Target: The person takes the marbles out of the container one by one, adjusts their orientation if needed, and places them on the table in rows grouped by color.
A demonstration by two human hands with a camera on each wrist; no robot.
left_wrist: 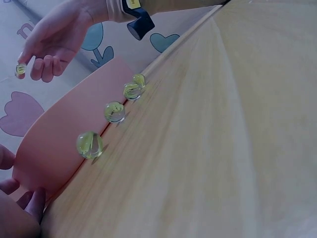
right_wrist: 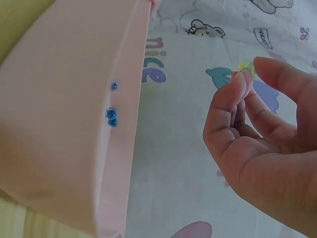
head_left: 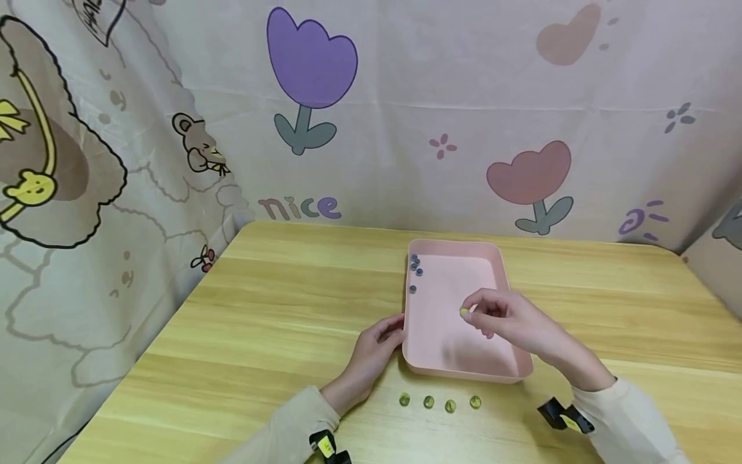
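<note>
My right hand (head_left: 513,319) pinches a clear yellow-green glass marble (right_wrist: 246,67) between thumb and fingertips, held above a shallow pink tray (head_left: 449,374). At the tray's left side, my left hand (head_left: 371,354) touches the outer wall with its fingers and thumb. Several blue marbles (head_left: 419,272) lie inside the tray along its left wall; the right wrist view also shows blue marbles (right_wrist: 112,113) there. On the table in front of the tray, several yellow-green marbles (head_left: 429,402) sit in a loose row. The left wrist view has these glass marbles (left_wrist: 89,145) close to the tray wall.
The light wood table (head_left: 261,322) extends on both sides of the tray. Behind it hangs a pale printed cloth (head_left: 400,64), which also covers the left side. Both sleeves carry black wrist devices, one of them (head_left: 565,417) near the table's right front.
</note>
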